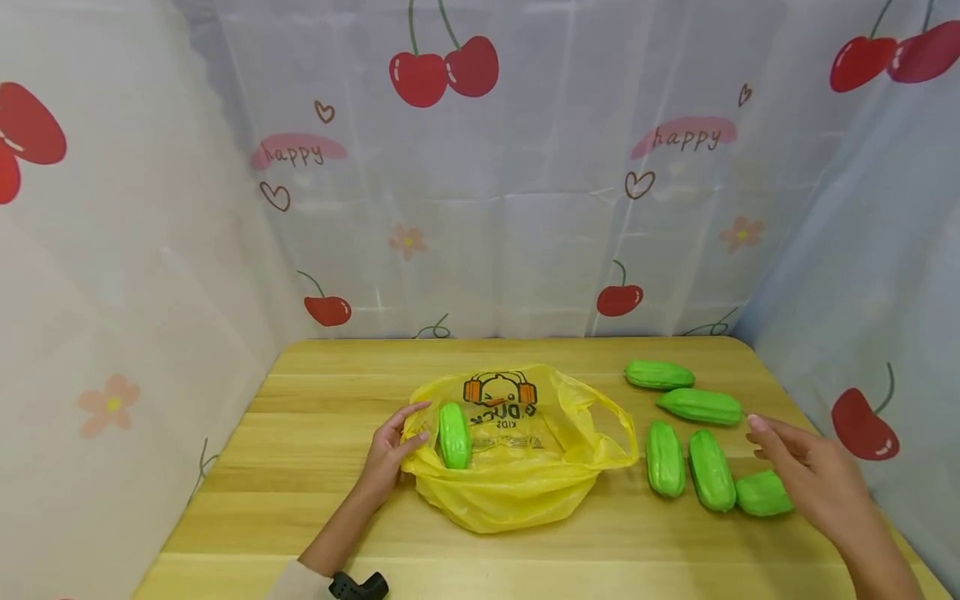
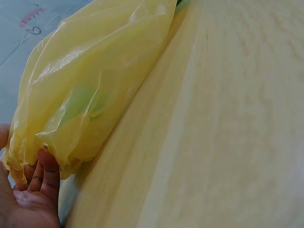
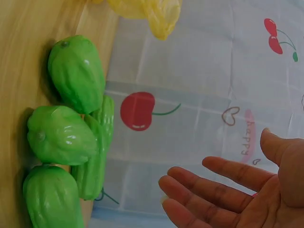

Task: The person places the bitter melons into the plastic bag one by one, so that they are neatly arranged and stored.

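A yellow plastic bag (image 1: 510,500) with a printed duck lies on the table with its mouth spread wide. Inside its mouth, near the left rim, is a green ridged gourd (image 1: 454,435). My left hand (image 1: 388,454) grips the left edge of the bag; in the left wrist view its fingers (image 2: 49,172) curl at the gathered plastic. Over the right side of the table my right hand (image 1: 813,475) hovers with nothing in it, fingers extended in the right wrist view. Nearest below it is a gourd (image 1: 761,493), partly hidden by the hand.
Several more green gourds lie right of the bag, among them an upper one (image 1: 660,375), one pointing sideways (image 1: 701,406) and two side by side, the left one (image 1: 665,458) closest to the bag handle (image 1: 626,429). Cherry-print curtains (image 1: 495,208) enclose the wooden table (image 1: 300,433).
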Available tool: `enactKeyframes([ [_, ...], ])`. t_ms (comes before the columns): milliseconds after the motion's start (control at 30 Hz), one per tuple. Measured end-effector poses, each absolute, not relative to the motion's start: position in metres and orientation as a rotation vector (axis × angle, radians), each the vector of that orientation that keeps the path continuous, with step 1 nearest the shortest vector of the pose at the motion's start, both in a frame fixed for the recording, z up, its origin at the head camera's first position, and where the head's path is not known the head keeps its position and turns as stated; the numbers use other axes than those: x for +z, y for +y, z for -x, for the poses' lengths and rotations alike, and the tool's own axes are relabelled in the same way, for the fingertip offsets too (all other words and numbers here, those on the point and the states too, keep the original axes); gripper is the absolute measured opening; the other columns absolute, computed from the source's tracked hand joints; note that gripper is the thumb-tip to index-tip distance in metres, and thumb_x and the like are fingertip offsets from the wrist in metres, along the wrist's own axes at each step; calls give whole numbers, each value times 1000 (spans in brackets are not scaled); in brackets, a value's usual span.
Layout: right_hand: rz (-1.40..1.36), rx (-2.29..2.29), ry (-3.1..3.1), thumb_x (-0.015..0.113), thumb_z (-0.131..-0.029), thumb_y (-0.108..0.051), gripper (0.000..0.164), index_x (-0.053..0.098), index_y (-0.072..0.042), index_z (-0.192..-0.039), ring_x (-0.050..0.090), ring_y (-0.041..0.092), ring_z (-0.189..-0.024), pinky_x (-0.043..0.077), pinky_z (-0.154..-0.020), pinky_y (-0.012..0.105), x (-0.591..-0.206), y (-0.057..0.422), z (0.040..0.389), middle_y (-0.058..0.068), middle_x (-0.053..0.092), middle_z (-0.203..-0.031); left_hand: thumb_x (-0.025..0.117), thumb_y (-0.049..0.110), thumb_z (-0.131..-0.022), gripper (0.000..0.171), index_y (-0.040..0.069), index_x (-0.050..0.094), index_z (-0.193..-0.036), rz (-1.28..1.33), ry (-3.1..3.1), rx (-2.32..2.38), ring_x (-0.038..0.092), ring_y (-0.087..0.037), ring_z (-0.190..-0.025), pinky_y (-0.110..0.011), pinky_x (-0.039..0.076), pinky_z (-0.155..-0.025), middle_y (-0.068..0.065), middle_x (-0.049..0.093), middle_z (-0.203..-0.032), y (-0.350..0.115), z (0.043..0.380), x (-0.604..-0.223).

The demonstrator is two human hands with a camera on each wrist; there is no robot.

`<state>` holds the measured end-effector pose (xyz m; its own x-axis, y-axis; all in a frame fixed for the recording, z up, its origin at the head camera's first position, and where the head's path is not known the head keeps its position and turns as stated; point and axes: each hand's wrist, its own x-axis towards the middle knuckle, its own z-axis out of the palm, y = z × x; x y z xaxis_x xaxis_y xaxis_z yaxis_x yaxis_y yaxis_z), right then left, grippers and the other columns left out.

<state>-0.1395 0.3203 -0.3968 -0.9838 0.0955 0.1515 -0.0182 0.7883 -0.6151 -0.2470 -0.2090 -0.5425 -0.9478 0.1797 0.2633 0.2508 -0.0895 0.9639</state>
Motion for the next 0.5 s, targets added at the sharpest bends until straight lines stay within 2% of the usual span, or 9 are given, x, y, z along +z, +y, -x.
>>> enactKeyframes([
  [33,65,975,-2797,47,-108,-40,58,58,9,-136,61,-14,-78,49,-61,18,-399,323,139,28,69,-118,66,8,-98,48,3,53,-144,493,-2085,-2229,25,-22,-151,-14,24,-114,-15,46,-153,-209,247,-542],
  [100,87,973,-2804,45,-108,-40,59,57,10,-137,60,-14,-76,49,-59,19,-402,329,138,28,69,-117,66,8,-98,48,2,53,-144,497,-2083,-2225,25,-22,-151,-15,24,-114,-16,46,-153,-208,248,-543],
  [200,147,924,-2831,42,-109,-42,62,56,12,-137,70,5,-78,49,-58,24,-406,339,135,29,69,-114,66,9,-98,49,1,52,-144,500,-2090,-2219,25,-23,-150,-15,24,-114,-17,45,-153,-206,248,-543],
  [333,267,887,-2932,34,-109,-48,73,49,17,-139,71,39,-89,55,-66,45,-408,351,131,33,68,-114,65,9,-98,50,1,51,-145,507,-2103,-2211,24,-24,-151,-15,24,-114,-16,45,-154,-205,248,-544],
  [433,372,919,-3039,26,-107,-56,85,42,21,-141,67,46,-96,53,-73,55,-411,359,130,35,66,-117,65,9,-98,48,2,53,-144,503,-2098,-2214,23,-23,-151,-14,23,-114,-15,45,-153,-207,248,-544],
  [500,410,935,-3081,24,-106,-58,90,39,23,-140,67,45,-96,52,-75,57,-414,363,129,36,66,-115,65,8,-98,48,2,53,-144,503,-2093,-2217,22,-23,-152,-13,22,-114,-14,45,-153,-209,249,-545],
])
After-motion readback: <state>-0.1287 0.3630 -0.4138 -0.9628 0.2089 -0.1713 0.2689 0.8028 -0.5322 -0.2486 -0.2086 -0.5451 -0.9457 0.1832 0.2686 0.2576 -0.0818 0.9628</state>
